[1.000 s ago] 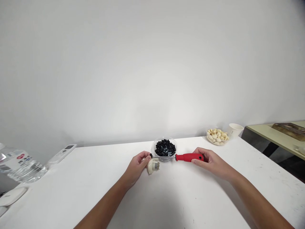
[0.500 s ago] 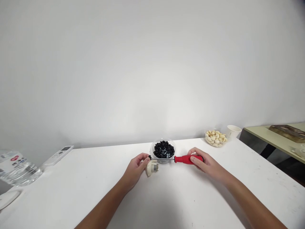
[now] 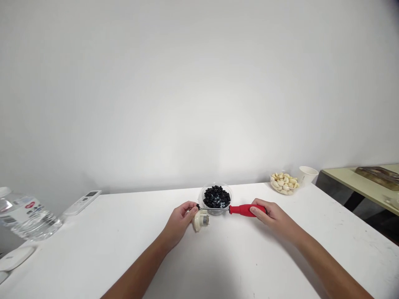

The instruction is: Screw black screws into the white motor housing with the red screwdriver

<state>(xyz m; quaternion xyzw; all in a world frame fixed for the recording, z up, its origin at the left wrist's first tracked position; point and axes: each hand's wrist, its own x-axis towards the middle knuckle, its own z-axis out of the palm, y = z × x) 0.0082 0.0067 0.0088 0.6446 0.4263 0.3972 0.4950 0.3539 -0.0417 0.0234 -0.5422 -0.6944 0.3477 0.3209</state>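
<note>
**Item 1, left hand:** fingers curled and pressed together, pinching the top of a small motor unit. The unit has a cream plastic housing and a metal can at its end, and sits just in front of the bowl, near the counter's middle.

**Item 2, right hand:** fingers wrapped closed around the grip of a red-handled screwdriver. The tool lies level, its thin steel shaft pointing across to the left hand. Its tip meets a small black piece at the top of the motor unit, beside the left fingers.

**Item 3, clear plastic bowl:** filled with small black dried pieces, kind unclear; stands just behind the shaft.

**Item 4, other things on the white counter:** a clear dish of pale peeled garlic cloves and a white paper cup beside it, toward the far right. To the far left are a white remote control, a clear plastic water bottle lying on its side, and a round white device.

**Item 5, pale green side table:** carries a brown block.
</note>
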